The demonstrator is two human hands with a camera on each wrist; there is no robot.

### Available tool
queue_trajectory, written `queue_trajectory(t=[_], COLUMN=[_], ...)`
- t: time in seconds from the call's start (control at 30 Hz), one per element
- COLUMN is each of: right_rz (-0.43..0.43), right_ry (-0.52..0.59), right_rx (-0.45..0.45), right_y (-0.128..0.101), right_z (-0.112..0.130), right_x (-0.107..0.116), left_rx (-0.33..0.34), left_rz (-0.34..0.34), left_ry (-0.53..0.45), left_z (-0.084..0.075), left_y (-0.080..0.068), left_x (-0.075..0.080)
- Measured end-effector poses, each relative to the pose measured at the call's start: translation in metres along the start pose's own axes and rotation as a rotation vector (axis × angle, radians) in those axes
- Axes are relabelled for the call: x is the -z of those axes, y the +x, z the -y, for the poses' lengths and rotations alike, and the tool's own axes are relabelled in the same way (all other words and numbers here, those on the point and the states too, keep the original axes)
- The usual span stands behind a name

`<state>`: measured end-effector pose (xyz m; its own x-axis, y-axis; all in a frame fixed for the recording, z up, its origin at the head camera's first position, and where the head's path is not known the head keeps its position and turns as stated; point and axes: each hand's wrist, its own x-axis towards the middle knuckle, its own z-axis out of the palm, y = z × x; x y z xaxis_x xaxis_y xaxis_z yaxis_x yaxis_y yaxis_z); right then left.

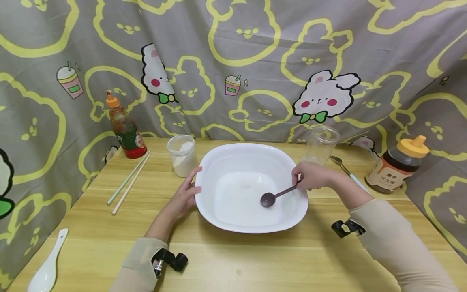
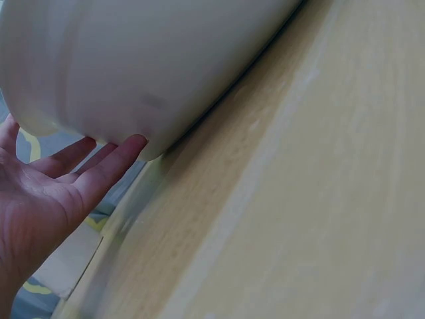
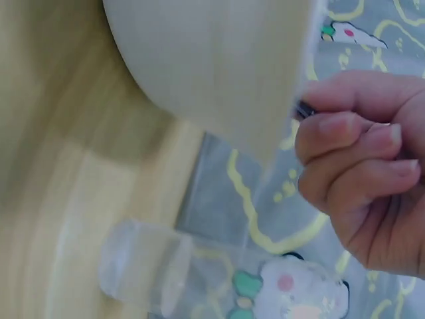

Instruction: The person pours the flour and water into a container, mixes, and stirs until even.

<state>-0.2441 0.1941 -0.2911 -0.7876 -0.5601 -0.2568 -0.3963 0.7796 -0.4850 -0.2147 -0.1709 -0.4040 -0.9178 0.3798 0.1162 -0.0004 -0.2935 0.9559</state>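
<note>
A white oval basin [image 1: 251,152] stands mid-table, its bottom pale white. My left hand [image 1: 182,196] is at its left rim. In the left wrist view, that hand's fingers [image 2: 109,159] reach out nearly straight against the basin's outer side. Over the right rim, my right hand [image 1: 311,175] pinches the handle of a dark brown spoon [image 1: 268,199], whose round bowl hangs inside the basin. The right wrist view shows the thumb and curled fingers [image 3: 332,129] at the dark handle end; the basin wall hides the rest of the spoon there.
Behind the basin stand a jar of white powder [image 1: 184,162] and a clear glass [image 1: 321,142]. A red sauce bottle [image 1: 125,129] and chopsticks [image 1: 131,182] are at left, a white spoon [image 1: 49,263] front left. A honey bottle [image 1: 394,168] and metal-headed utensil [image 1: 346,170] lie right.
</note>
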Motion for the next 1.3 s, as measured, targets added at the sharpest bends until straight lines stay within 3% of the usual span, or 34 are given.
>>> queue_trajectory(t=[0.13,0.3,0.63,0.77,0.9,1.07,1.3], right_rz=[-0.049,-0.123,-0.169,-0.131,-0.054,0.03,0.085], right_ry=[-0.058,-0.052,0.178,0.271,0.326,0.319,0.236], right_rx=[-0.022,-0.061,-0.072,-0.074,-0.048,0.003,0.044], right_y=[-0.003,0.007,0.05,0.069,0.072,0.059,0.027], right_z=[-0.002,-0.006,-0.001,0.009,0.024,0.033,0.021], right_x=[0.011,0.01,-0.011,-0.025,-0.037,-0.043,-0.037], left_rx=[0.001,0.002,0.005,0.001,0.011,0.015,0.015], left_rz=[0.002,0.004,-0.002,-0.003,-0.002,-0.014,-0.013], left_ry=[-0.004,-0.011,-0.004,-0.003,-0.001,0.012,0.01], left_z=[0.0,0.0,0.001,0.0,0.0,-0.001,0.0], left_y=[0.0,0.0,0.0,0.0,0.0,0.001,0.0], left_x=[0.0,0.0,0.0,0.0,-0.001,0.0,0.0])
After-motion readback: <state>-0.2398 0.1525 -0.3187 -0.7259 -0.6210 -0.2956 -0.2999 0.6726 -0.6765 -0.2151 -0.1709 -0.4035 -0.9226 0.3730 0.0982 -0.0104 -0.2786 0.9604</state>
